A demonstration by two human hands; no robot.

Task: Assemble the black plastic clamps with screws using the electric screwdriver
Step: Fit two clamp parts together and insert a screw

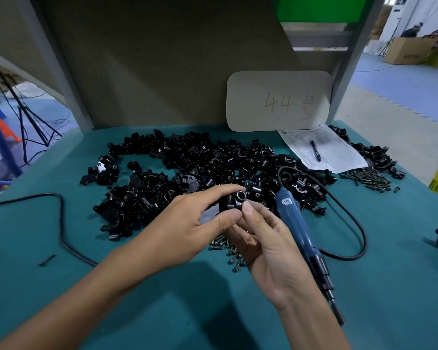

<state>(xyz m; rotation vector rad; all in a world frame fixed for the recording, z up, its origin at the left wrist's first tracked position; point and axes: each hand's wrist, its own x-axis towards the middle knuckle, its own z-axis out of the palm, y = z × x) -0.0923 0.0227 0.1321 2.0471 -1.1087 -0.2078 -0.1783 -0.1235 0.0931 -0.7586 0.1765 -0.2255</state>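
**A:** Where is the clamp (234,199) just now?

**B:** Up off the desk (111,286), in front of the heap of loose black parts (187,157). The left hand (187,223) has its grip clamped on it, thumb beneath and fingers over the top. The round socket end faces up and away.

**A:** And the right hand (268,238)?

**B:** Its grip is closed on the same piece, thumb tip pressed to the near edge just beside the left thumb. The blue screwdriver (296,218) runs along behind that hand, bit toward the person. Whether the lower fingers hold it or it lies on the desk cannot be told.

**A:** How would the piece handle?

**B:** Probably light and stiff. It is hard moulded plastic, matt black with a faint sheen on the edges, and small enough to sit between two thumbs. It looks unlikely to crush, but the smooth faces could twist in the fingers once the driver bears down. It is best held by the flat flanks, leaving the hole bare.

**A:** The screws (225,246)?

**B:** Small dark metal ones with round heads, scattered on the desk under the hands. They would likely roll and slip easily. The desk's teal cover looks smooth and slightly soft, which should slow them.
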